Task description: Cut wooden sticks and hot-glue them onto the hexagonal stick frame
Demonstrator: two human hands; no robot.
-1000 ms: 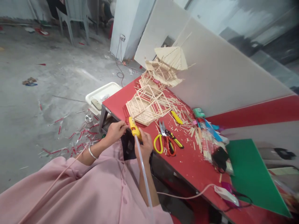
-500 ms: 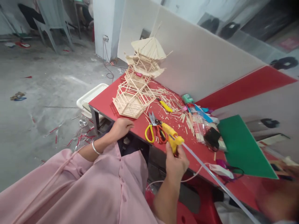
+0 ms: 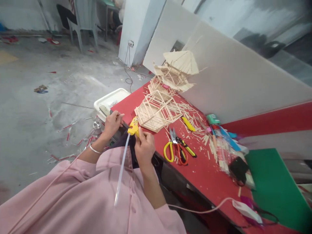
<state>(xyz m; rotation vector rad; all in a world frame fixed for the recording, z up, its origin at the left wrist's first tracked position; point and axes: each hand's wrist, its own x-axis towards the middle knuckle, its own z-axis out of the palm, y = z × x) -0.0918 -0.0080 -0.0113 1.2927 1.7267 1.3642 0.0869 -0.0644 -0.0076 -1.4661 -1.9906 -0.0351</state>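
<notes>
My right hand point(image 3: 145, 147) is wrapped round a yellow glue gun point(image 3: 134, 126), from which a long clear glue stick point(image 3: 122, 169) hangs over my lap. The gun's front end is close to the near left corner of a stick-built tower point(image 3: 156, 112) on the red table point(image 3: 202, 178). At the table's left edge my left hand point(image 3: 112, 124) has its fingers bent together; what they hold, if anything, is too small to make out. The tower has open tiers of thin sticks and a pointed roof point(image 3: 182, 61).
Scissors point(image 3: 174, 146), a black-and-yellow cutter point(image 3: 186, 147), a yellow-handled tool point(image 3: 188, 123) and loose sticks point(image 3: 207, 138) lie right of the tower. Farther right is a green board point(image 3: 275, 185). A white tray point(image 3: 98, 104) stands left of the table; a white panel rises behind.
The view has shifted, so the table sits farther right. My right hand has carried the glue gun leftward from beside the scissors to near my left hand and the tower's base.
</notes>
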